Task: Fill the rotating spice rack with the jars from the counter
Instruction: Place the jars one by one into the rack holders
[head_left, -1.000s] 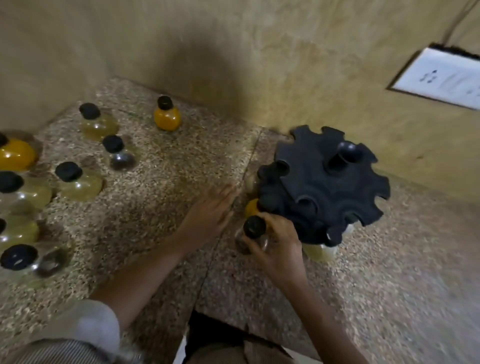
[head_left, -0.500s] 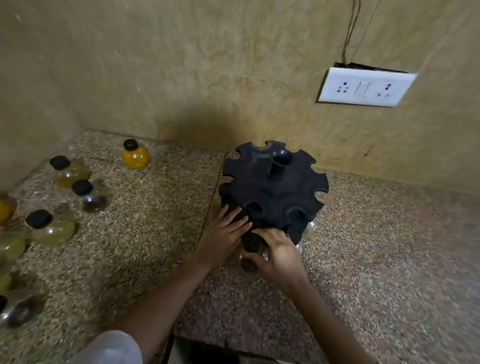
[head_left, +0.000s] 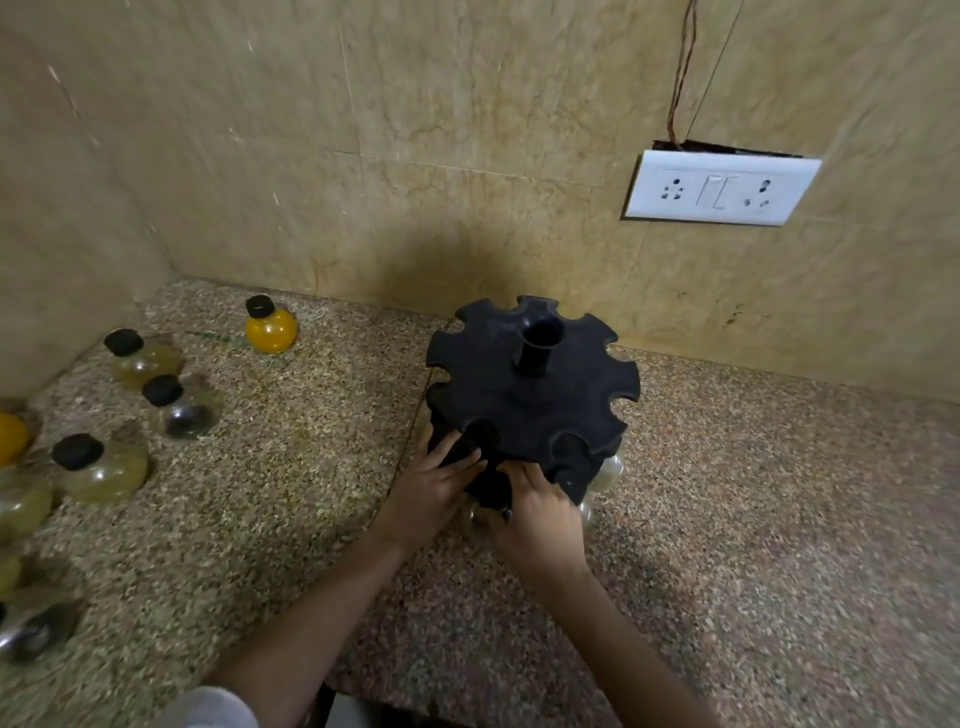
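Left hand (head_left: 434, 488): forearm reaches in from lower left; fingers spread against the near-left edge of the black rotating spice rack (head_left: 530, 395), grip closed on nothing.
Right hand (head_left: 540, 519): fingers curled round a black-capped jar (head_left: 491, 493) at the rack's near lower edge; grip pinches the jar.
Rack: upright on the speckled desk (head_left: 753, 519), near the back wall.
Loose jars: orange jar (head_left: 271, 326) and several pale jars (head_left: 98, 465) at the left, well apart from the rack.
Surroundings: white socket plate (head_left: 719, 187) on the wall.
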